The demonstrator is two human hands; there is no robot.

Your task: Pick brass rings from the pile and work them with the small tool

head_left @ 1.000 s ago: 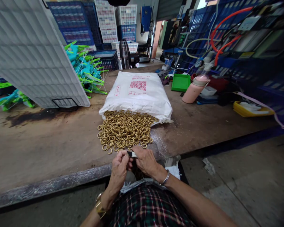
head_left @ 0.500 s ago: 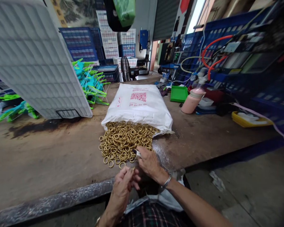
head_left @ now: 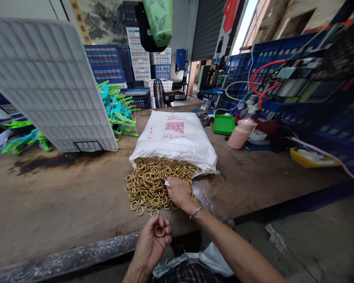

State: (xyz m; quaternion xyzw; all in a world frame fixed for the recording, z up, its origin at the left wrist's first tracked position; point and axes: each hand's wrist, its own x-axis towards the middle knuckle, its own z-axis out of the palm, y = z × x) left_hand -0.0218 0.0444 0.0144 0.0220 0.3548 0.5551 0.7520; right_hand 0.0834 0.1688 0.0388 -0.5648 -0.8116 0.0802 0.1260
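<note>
Only got the head view to go on. Holding one brass-coloured ring (head_left: 159, 236) in the left hand (head_left: 152, 243), pinched between thumb and curled fingers near the front edge of the table (head_left: 61, 204). Not a tight fist, just closed enough to hold on. Gripping a small black-and-white tool (head_left: 166, 183) in the right hand (head_left: 180, 193), fingers wrapped close, over the pile of rings (head_left: 149, 184). Can't tell about contact at the tip.

For doing it well: would pinch the ring lightly by its rim, to leave most of it showing. Aim the tool's tip at loose rings in front, not deep in the heap, or risk pushing strays toward the edge, probably.

On to containers: see the big white sack (head_left: 172, 139) lying on its side, mouth toward the wearer, with a spill of rings at the opening. Looks well bulked out, so probably holding plenty more. Further back, spot a green tray (head_left: 224, 125) near a pink bottle (head_left: 239, 136). Off right, notice a yellow tray (head_left: 301, 159) with whitish stuff inside, too unclear to name.
</note>
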